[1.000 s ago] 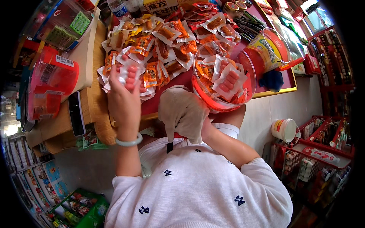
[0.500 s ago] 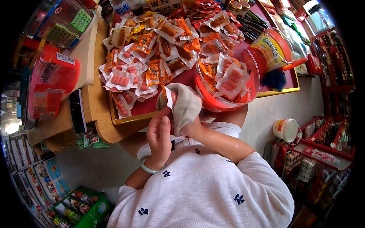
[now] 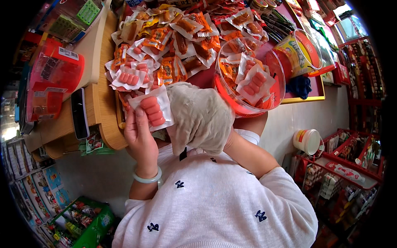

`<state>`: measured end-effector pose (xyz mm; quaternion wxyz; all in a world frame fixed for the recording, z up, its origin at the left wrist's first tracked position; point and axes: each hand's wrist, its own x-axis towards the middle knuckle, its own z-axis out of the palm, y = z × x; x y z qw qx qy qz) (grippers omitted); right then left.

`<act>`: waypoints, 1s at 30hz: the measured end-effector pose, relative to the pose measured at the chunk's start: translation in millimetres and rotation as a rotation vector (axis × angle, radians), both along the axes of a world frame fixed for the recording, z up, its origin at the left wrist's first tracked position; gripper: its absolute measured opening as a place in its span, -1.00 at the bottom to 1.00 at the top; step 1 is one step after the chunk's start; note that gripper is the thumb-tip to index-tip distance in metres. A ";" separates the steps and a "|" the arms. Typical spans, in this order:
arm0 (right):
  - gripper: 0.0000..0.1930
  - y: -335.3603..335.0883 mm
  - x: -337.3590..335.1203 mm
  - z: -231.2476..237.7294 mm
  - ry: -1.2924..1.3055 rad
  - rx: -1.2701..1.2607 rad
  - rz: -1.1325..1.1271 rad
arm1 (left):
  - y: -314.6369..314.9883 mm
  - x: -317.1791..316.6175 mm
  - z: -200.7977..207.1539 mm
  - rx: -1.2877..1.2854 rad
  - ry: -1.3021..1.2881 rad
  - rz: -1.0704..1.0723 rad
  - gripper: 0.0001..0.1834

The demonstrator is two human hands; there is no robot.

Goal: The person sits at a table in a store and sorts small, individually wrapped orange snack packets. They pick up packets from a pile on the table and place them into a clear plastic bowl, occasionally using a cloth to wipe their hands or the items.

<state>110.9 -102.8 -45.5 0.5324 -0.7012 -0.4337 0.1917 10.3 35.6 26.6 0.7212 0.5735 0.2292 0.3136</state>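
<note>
The left hand (image 3: 142,138) pinches a sausage packet (image 3: 153,110) beside a grey cloth (image 3: 201,118), near the counter (image 3: 109,99). The cloth hides most of the right hand (image 3: 229,141); I can't tell its grip.

I can see room to reach along the strip of red tabletop (image 3: 203,78) between the heaped packets (image 3: 170,71) and the clear tub (image 3: 225,99), though the grey cloth (image 3: 202,118) bulges across the near approach.

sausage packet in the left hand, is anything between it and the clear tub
Yes: in this view the grey cloth stands between the held sausage packet and the clear tub, right beside the packet's right edge.
</note>
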 end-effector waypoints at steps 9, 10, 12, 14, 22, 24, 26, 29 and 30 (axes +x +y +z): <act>-0.44 1.0 -0.7 33.0 0.135 0.079 0.006 | 0.5 -6.8 -1.7 0.125 0.035 0.027 -0.78; -0.47 2.3 0.2 39.1 0.266 0.095 0.026 | -2.7 -9.5 0.0 0.211 0.094 0.035 -0.79; -0.57 11.0 7.8 57.1 0.517 0.066 0.087 | -5.1 -6.1 0.7 0.621 0.194 0.047 -0.88; -0.72 24.0 4.9 67.3 -0.263 -0.487 -0.181 | -14.2 -0.4 3.0 0.934 0.267 0.001 -0.87; -0.84 10.6 -15.0 40.9 1.189 0.375 -0.190 | -31.9 11.5 12.1 1.254 0.241 0.069 -0.81; -0.82 8.5 -8.9 56.3 1.127 0.452 -0.200 | -34.4 17.8 21.4 1.270 0.207 0.073 -0.82; -0.79 3.0 -5.2 48.1 0.891 0.463 -0.264 | -30.0 27.8 30.0 1.359 0.101 0.061 -0.84; -0.80 -6.9 -10.3 1.0 0.328 0.274 -0.395 | -13.9 34.8 30.6 0.989 0.008 0.364 -0.83; -0.82 -10.8 -13.0 -12.5 0.126 0.182 -0.392 | -4.0 39.9 45.0 0.824 -0.113 0.255 -0.83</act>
